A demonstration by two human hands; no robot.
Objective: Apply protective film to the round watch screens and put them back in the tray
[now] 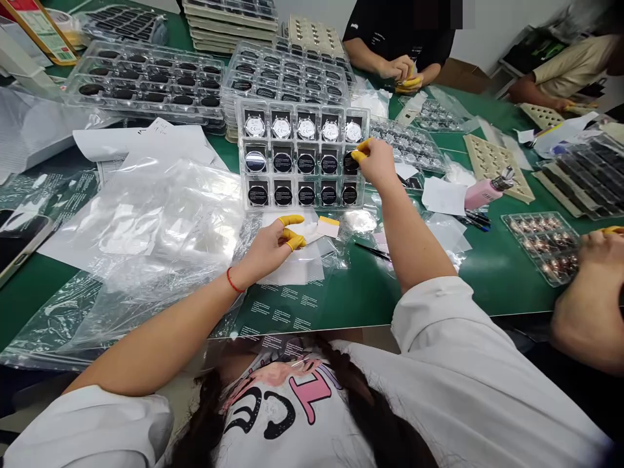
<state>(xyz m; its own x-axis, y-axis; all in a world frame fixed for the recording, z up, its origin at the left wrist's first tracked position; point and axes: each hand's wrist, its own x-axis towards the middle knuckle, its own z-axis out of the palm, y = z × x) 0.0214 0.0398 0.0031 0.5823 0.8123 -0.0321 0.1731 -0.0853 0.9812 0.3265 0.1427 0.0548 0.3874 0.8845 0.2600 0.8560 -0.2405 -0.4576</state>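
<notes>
A clear plastic tray [305, 144] with rows of round watch-like discs faces me, tilted up against stacked trays. My right hand [375, 159], yellow covers on its fingertips, touches a dark disc [350, 162] at the tray's right edge, its thumb and finger close together. Below the tray, my left hand [273, 246] is held with its yellow-covered fingers apart over white paper. Just right of its fingertips lies a small pink and yellow pad [328, 227]; nothing shows between those fingers.
Clear plastic bags [170, 214] cover the left of the green table. Stacked trays [146, 81] stand behind. A pink bottle [482, 194], black pens [475, 221] and another tray [541, 244] are at the right. Other people's hands [407, 75] work across the table and at the right edge.
</notes>
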